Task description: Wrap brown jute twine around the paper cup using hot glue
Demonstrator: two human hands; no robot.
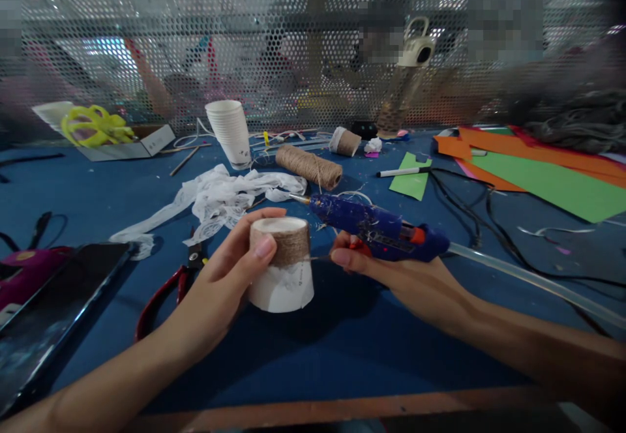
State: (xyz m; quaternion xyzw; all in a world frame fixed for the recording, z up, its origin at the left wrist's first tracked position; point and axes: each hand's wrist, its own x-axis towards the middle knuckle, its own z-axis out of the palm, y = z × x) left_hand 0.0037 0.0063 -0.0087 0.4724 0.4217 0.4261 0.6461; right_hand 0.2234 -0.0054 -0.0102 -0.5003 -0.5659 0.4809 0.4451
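My left hand (232, 263) is closed around a small paper cup (283, 289), which stands upside down. Brown jute twine (293, 247) is wound around the cup's upper part, while the lower part is bare white. A loose strand runs from the winding to the fingertips of my right hand (386, 270). The same hand grips a blue hot glue gun (362, 221), whose nozzle points left above the cup, apart from it. A clear glue stick (528, 280) sticks out of the gun's back end. Its handle is mostly hidden by my fingers.
Behind the cup lie white lace ribbon (215, 192), a twine roll (309, 165) and stacked paper cups (229, 133). Red-handled pliers (163, 296) and a phone (59, 315) lie left. Black cables (454, 201) and coloured paper (548, 179) lie right. A perforated metal screen (293, 48) stands behind.
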